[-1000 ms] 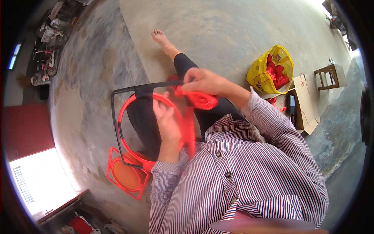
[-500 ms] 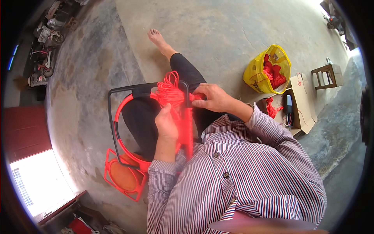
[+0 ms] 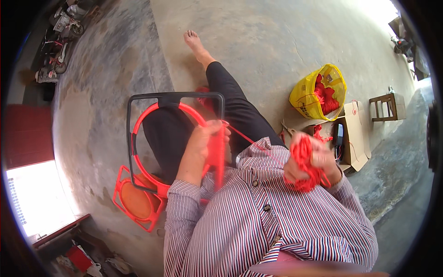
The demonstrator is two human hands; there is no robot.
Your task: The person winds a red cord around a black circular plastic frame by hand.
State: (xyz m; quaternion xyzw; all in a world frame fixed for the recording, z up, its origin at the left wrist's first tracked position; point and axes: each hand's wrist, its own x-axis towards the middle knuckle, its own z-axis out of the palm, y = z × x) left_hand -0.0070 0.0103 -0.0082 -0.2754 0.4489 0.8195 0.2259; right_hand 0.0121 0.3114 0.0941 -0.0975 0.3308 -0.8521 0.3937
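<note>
A frame (image 3: 168, 96) with a black bar and a red ring lies across my lap around my bent left knee. My left hand (image 3: 205, 138) is closed on its right side, where a blurred red band hangs down. Out to the right, in front of my shirt, my right hand (image 3: 318, 159) is closed around a loose bundle of red cord (image 3: 302, 161). A single strand of the cord (image 3: 242, 135) runs from the frame's right bar toward the right hand. Exactly how the left fingers pinch the strand is hidden.
Left of my leg rests a red frame with an orange-brown disc (image 3: 136, 198). On the right stand a yellow bag (image 3: 307, 94) of red cord, an open cardboard box (image 3: 360, 138) and a wooden stool (image 3: 390, 106). Scissors (image 3: 288, 128) lie near the box.
My right hand has moved from the frame's upper right corner out to the right, carrying the cord bundle and drawing a strand across. My left hand has shifted up onto the frame's right side.
</note>
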